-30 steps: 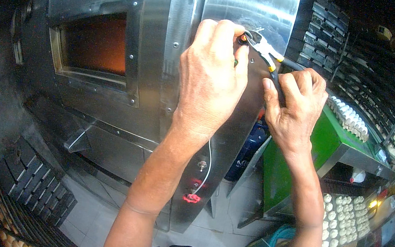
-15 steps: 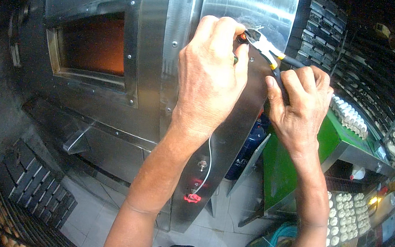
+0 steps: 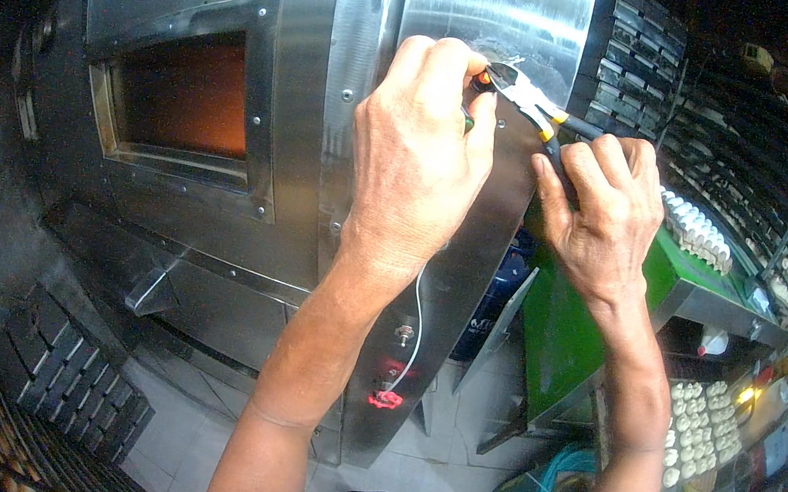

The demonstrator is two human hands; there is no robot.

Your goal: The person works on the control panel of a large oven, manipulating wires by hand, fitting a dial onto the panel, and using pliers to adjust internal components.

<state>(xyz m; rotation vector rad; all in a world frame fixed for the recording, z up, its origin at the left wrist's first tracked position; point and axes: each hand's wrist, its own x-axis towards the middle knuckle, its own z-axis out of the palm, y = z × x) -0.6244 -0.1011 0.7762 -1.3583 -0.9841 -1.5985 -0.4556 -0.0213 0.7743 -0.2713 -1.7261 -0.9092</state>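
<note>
My left hand (image 3: pixel 418 159) is raised in front of the steel oven's control panel (image 3: pixel 508 10). Its fingertips pinch a small black and orange part (image 3: pixel 483 78), whose exact kind I cannot make out. A bit of green shows under the thumb. My right hand (image 3: pixel 602 210) is wrapped round the dark, yellow-banded handles of a pair of pliers (image 3: pixel 530 99). The jaws of the pliers point left and meet the small part at my left fingertips. Whether they bite on it is hard to see.
An oven window (image 3: pixel 184 91) glows orange at left. Below my hands are a toggle switch (image 3: pixel 404 332), a white cable (image 3: pixel 418 330) and a red valve handle (image 3: pixel 384 400). At right stand a green table (image 3: pixel 557 339), egg trays (image 3: pixel 699 228) and dough pieces (image 3: pixel 696 429).
Little differs. The view has tilted slightly, and my right hand sits a touch lower and farther right with the pliers. The left hand keeps its pinch at the panel.
</note>
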